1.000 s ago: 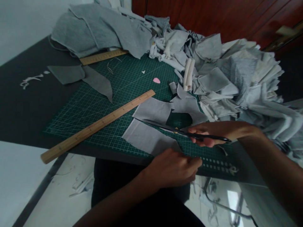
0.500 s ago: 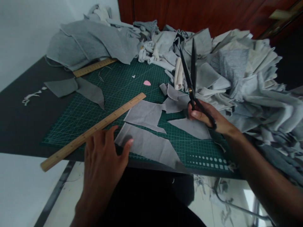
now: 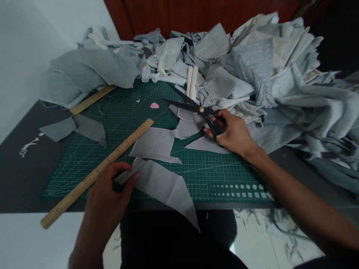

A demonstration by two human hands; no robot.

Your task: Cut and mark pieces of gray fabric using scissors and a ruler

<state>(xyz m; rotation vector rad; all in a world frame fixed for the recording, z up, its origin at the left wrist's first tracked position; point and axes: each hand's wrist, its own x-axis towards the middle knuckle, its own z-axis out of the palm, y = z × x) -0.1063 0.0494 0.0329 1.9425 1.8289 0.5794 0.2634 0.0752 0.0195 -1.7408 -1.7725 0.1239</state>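
- Moved since the earlier frame: scissors, swung from pointing far to pointing left, blades parted.
- Right hand: fingers curled closed round the scissors' handles, right of centre.
- Left hand: thumb and fingers pinched on the left end of the near cloth.
- Near cloth: right tip past the table's near edge.
- Ruler: left, slanting across the mat.
- Heap: far right.

I get a dim, cool feed, the light source out of view. The wall at upper left looks pale; the upper right corner and the black clothing at bottom centre lose detail. The scissors glint at the pivot, the fabric looks slightly soft, and the lens stretches the lower corners.
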